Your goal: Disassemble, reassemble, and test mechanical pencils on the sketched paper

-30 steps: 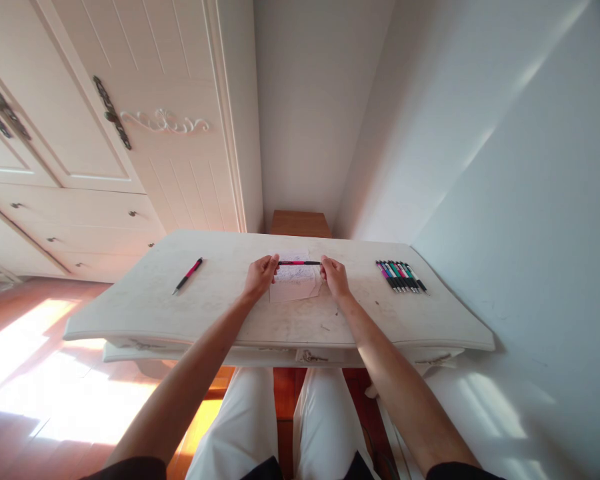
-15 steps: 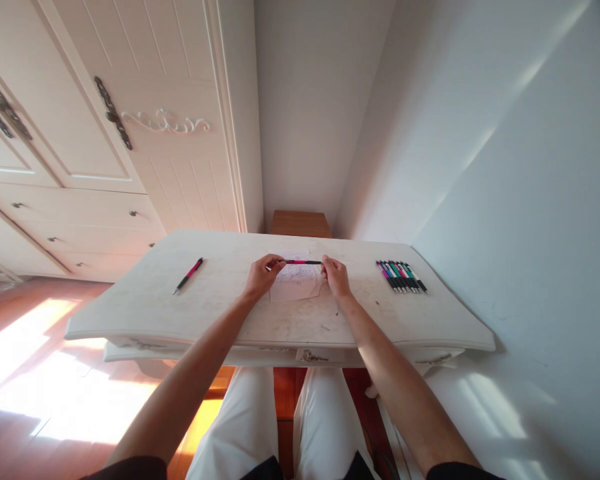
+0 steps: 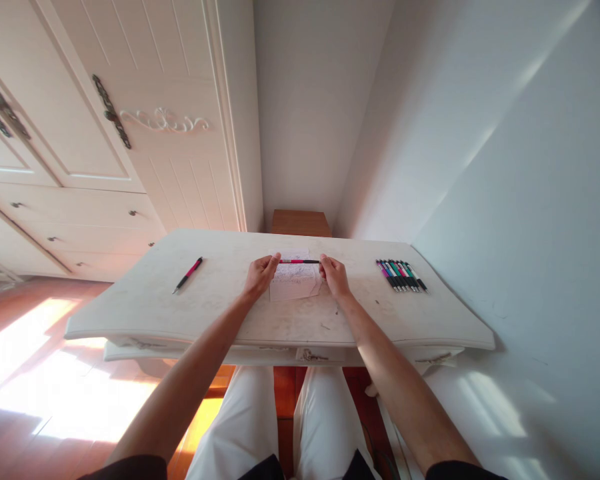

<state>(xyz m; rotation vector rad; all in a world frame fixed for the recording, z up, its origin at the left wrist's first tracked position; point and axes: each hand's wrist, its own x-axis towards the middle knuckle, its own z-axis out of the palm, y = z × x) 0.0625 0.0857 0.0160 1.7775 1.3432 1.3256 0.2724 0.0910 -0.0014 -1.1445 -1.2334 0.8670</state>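
My left hand (image 3: 260,275) and right hand (image 3: 335,275) pinch the pen (image 3: 300,261) by its ends, level above the paper (image 3: 295,285), keeping its barrel in view.

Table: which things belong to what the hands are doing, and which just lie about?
In hand: pink and black pen, held by left hand and right hand; scribbled paper under it.
Lying about: lone pen at left; row of pens at right.

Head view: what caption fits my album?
Left hand and right hand hold a pink-and-black pen over scribbled white paper on a white table.
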